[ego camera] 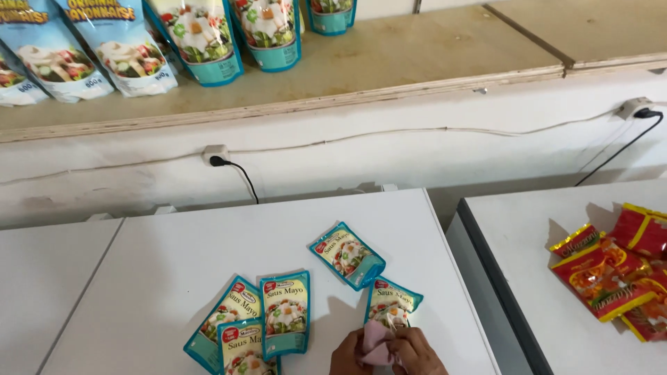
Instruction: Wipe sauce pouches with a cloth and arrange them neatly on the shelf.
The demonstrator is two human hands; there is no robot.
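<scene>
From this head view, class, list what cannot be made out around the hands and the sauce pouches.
- Hands: cut off by the bottom edge; which is which unclear.
- Pink cloth: mostly wrapped in the hands.
- Right-hand pouch: lower end hidden by cloth and hands.
- Front pouch: cropped at the bottom edge.

A white wall (417, 149) with 2 sockets (215, 154) stands below a wooden shelf (389, 62).
</scene>
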